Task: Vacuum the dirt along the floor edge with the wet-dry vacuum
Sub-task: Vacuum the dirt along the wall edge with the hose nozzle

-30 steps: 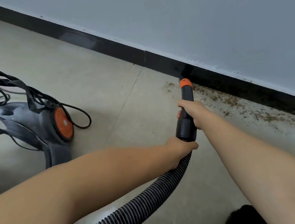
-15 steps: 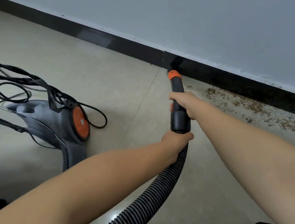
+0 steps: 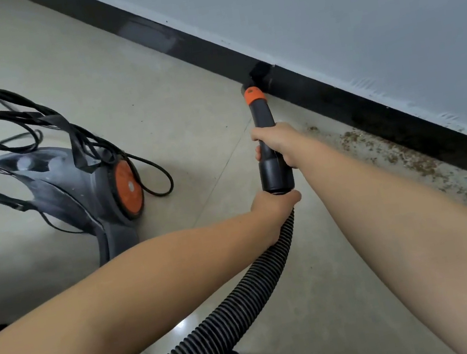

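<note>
Tiled floor (image 3: 147, 77), black skirting (image 3: 368, 101): right hand (image 3: 274, 142) grips wand (image 3: 264, 128), left hand (image 3: 274, 204) grips hose (image 3: 246, 295); nozzle points twelve o'clock (at skirting); dirt (image 3: 401, 155) lies three o'clock of right hand.

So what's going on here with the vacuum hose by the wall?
A person is vacuuming along the black baseboard. The right hand grips the black nozzle wand, its tip at the baseboard; the left hand holds the ribbed hose just behind it. Brown dirt lies along the edge to the right. The vacuum body sits left.
</note>
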Demonstrator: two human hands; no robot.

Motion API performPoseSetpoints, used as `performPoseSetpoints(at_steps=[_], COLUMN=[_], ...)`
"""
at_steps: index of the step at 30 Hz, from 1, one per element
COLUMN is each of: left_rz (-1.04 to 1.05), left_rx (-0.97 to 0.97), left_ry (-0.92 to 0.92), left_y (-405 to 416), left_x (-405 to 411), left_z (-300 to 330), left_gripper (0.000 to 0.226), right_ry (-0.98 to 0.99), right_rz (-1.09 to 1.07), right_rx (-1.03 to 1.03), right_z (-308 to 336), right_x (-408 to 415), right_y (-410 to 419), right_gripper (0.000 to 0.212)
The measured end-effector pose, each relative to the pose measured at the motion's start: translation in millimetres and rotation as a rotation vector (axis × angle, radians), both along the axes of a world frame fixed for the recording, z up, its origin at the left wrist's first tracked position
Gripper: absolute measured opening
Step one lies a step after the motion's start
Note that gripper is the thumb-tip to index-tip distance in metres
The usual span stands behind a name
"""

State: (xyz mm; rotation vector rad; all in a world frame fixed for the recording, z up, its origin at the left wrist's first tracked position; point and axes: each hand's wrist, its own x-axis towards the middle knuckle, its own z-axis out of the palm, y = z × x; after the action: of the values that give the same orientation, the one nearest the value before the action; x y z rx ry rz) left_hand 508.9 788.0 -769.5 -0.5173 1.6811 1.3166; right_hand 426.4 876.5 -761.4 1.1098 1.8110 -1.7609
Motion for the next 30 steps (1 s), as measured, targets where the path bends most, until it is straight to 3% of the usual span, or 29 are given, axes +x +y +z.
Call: performPoseSetpoints(at_steps=[9, 20, 26, 30], left_rz=[-0.309, -0.620, -0.639, -0.560], left_rx=[-0.136, -0.023, -0.027, -0.044], left_ry=[-0.034, -0.033, -0.008, 0.007], left_y=[-39.4, -35.1, -21.0, -22.8], left_x=[81.8, 140.1, 148.5, 138.0], left_z=[9.5, 29.3, 33.0, 32.4], left_gripper=[0.021, 0.015, 0.016, 0.015], right_ry=[0.006, -0.026, -0.028, -0.026], right_rz=[-0.266, -0.579, -0.608, -0.508], right_rx=[-0.038, -0.065, -0.078, -0.113], right_z=[-4.9, 4.5, 7.5, 11.6], right_x=[108.6, 206.4, 215.6, 193.6], right_y=[-23.3, -1.9, 10.9, 8.0], right_gripper=[0.018, 0.016, 0.015, 0.020])
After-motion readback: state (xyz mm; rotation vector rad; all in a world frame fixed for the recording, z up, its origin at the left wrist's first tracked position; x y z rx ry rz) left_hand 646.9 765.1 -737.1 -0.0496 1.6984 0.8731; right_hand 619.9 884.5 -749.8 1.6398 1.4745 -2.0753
